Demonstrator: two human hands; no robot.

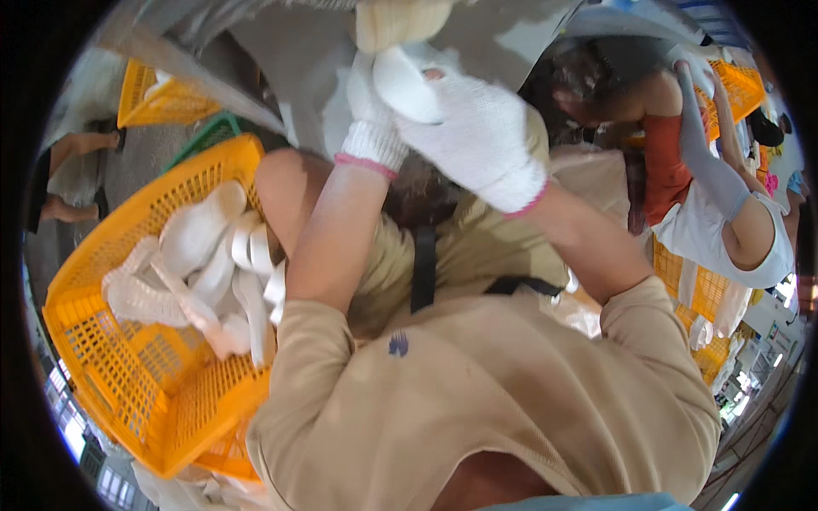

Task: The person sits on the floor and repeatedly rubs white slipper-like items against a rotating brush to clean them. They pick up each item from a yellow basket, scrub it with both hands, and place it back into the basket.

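Both my hands wear white knit gloves with pink cuffs and are raised together in front of a cream-coloured roller or wheel [400, 25]. My right hand [477, 128] is closed round a smooth white shoe sole [407, 89], its rounded end showing between the gloves. At the same piece, my left hand [368, 102] grips from the left side; its fingers are mostly hidden behind it. The piece is just below the roller, and I cannot tell whether they touch.
At my left, a yellow plastic basket [128, 400] holds several white soles [204, 230], one with a ribbed face. Another yellow basket [170, 106] and a green crate [204, 136] lie beyond. Grey machine housing [298, 51] surrounds the roller. A co-worker in a white top [716, 230] sits at the right.
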